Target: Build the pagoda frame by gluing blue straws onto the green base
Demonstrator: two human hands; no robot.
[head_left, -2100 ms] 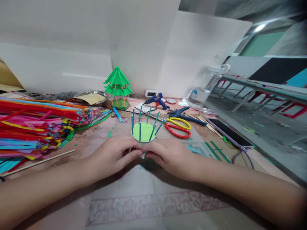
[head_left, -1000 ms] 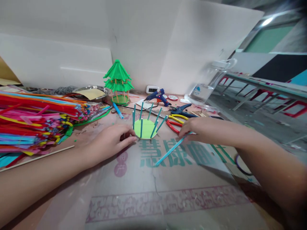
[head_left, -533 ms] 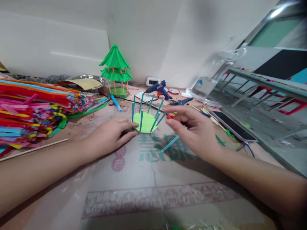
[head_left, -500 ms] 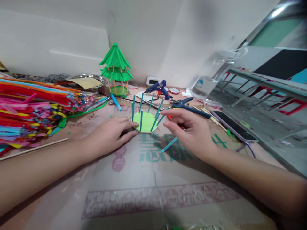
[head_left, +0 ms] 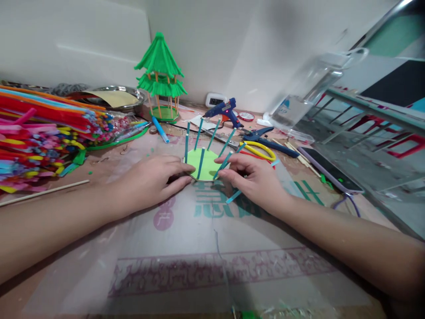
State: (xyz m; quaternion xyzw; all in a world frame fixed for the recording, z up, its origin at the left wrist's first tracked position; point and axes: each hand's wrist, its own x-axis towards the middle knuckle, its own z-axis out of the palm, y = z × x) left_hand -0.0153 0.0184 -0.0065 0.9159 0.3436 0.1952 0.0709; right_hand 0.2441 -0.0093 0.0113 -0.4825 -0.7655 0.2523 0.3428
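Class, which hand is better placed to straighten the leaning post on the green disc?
Probably the right hand: its fingers touch the leaning post, while the left hand rests against the green disc.

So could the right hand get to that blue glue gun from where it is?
Probably yes: the right hand rests by the green disc, and the glue gun lies beyond it, with only scissors between, low on the table.

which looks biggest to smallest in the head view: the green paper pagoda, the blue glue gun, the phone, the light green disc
1. green paper pagoda, clearly the largest.
2. phone, though it lies foreshortened near the frame's right side.
3. light green disc and blue glue gun look about alike; the gun sits farther back, so no ranking between them.
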